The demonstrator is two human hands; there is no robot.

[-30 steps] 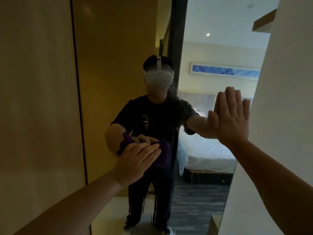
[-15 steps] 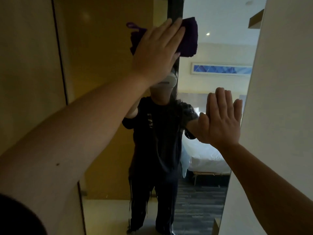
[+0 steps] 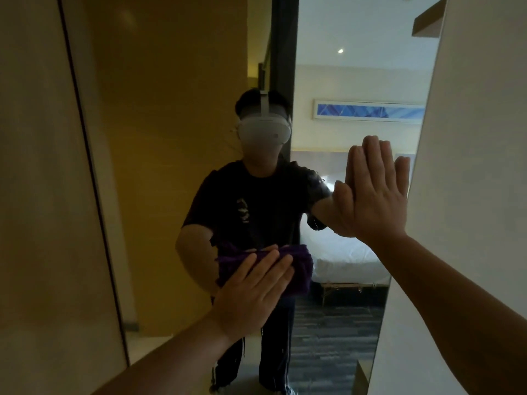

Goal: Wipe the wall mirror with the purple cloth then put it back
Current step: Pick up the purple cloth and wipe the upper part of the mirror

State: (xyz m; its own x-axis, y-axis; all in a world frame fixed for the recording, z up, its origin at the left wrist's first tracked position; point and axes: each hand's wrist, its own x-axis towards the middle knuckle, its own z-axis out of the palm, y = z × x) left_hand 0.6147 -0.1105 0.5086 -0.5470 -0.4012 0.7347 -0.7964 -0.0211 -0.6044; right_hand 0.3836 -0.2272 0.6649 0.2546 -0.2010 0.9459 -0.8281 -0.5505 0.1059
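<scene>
The tall wall mirror (image 3: 171,138) fills the middle of the head view, set between a beige panel and a white wall. My left hand (image 3: 251,292) presses the folded purple cloth (image 3: 299,269) flat against the glass at about waist height of my reflection, fingers straight over the cloth. My right hand (image 3: 373,192) lies flat on the mirror near its right edge, fingers straight and together. The mirror shows a person in a dark shirt wearing a white headset, and both hands reflected.
A beige wall panel (image 3: 37,195) with a dark vertical seam stands to the left of the mirror. A white wall (image 3: 470,166) borders it on the right. Reflected behind me are a white bed, a framed blue picture and dark striped flooring.
My left hand swept the cloth up from waist height to the top of the mirror, then back down to waist height. My right hand stayed flat on the glass.
</scene>
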